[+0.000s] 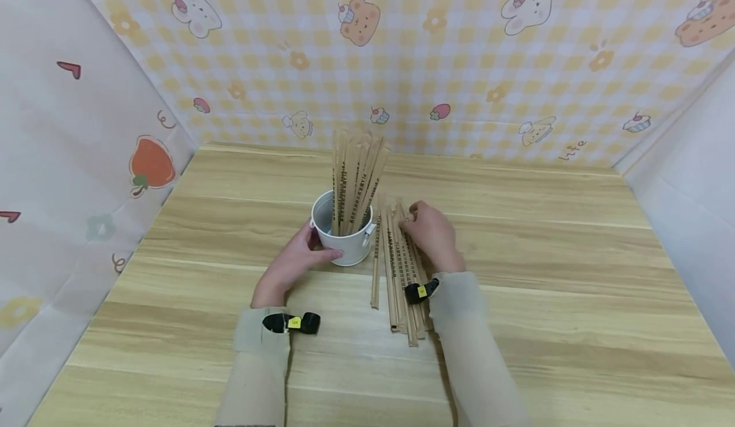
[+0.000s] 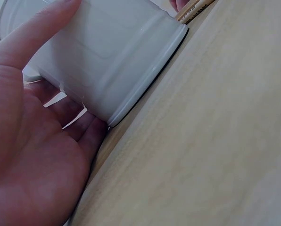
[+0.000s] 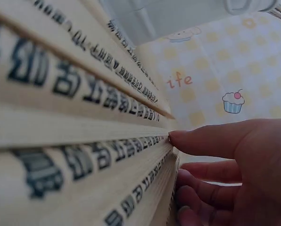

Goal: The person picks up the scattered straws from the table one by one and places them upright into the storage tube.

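Note:
A small white metal bucket (image 1: 351, 253) stands upright on the table, with several paper-wrapped straws (image 1: 351, 184) leaning in it. My left hand (image 1: 295, 261) holds the bucket's near left side, thumb across the front and fingers round the wall; the left wrist view shows the palm close to its base. Right of the bucket lies a loose row of printed paper-wrapped straws (image 1: 399, 274). At their far ends my right hand (image 1: 432, 230) pinches a straw between thumb and curled fingers. In the right wrist view the thumb (image 3: 202, 139) touches a straw's end.
One wrapped straw (image 1: 376, 274) lies apart between the bucket and the row. The wood-grain table (image 1: 574, 274) meets a yellow checked backdrop (image 1: 436, 63) at the back and a white printed sheet (image 1: 69, 178) on the left. Each wrist wears a black strap.

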{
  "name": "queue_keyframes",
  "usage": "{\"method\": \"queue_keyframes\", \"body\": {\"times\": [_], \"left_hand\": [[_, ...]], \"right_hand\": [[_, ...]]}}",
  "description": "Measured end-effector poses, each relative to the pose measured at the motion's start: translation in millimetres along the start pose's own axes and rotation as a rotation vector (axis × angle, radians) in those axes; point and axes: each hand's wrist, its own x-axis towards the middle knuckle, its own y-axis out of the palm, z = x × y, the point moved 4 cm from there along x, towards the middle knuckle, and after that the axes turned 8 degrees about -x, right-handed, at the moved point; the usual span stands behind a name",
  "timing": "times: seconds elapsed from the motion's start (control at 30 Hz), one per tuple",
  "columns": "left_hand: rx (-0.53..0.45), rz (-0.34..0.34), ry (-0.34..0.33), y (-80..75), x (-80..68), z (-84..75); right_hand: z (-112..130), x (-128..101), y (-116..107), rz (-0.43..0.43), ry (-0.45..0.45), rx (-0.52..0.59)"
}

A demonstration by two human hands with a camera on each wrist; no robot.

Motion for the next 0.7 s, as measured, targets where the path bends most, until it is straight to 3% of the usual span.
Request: {"method": "queue_keyframes", "body": {"times": [0.27,0.53,0.7], "left_hand": [[-0.011,0.000,0.002,0.4,0.2,-0.4],[-0.015,0.001,-0.007,0.2,0.1,-0.2],[-0.014,0.003,-0.003,0.2,0.1,0.2]], "right_hand": [[-3.4,-0.7,0.4,0.035,0.042,-0.016],[-12.8,1.8,2.1,0.083,0.051,0.093],[-17.3,2.8,-1.9,0.061,0.042,0.143]]}}
